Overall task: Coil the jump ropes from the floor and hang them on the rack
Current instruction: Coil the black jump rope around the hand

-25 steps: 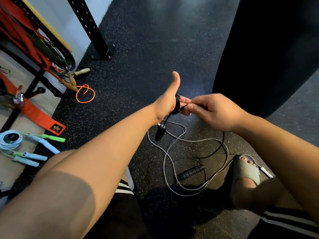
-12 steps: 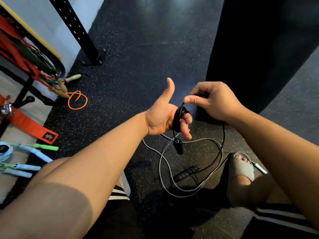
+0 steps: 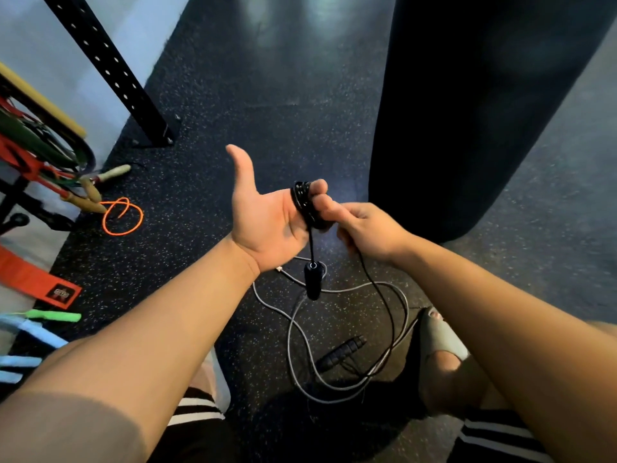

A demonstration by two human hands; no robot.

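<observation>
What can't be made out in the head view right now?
Head view only.
- Right hand: motion-blurred; its grip on the thin black jump rope is unreadable.
- Left hand: number of turns wound on its fingers too small, overlapping.
- Black metal rack: cut off by left edge; hooks unseen.
- Grey cable rope: one end hidden behind the beige sandal.

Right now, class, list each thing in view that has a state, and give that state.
Black rope: partly wound on left hand, rest loose on floor.
Left hand: thumb up, fingers curled in the black rope.
Right hand: grips the black rope.
Black handle: hanging below the left hand.
Grey rope: uncoiled on floor.
Orange rope: loose on floor.
</observation>
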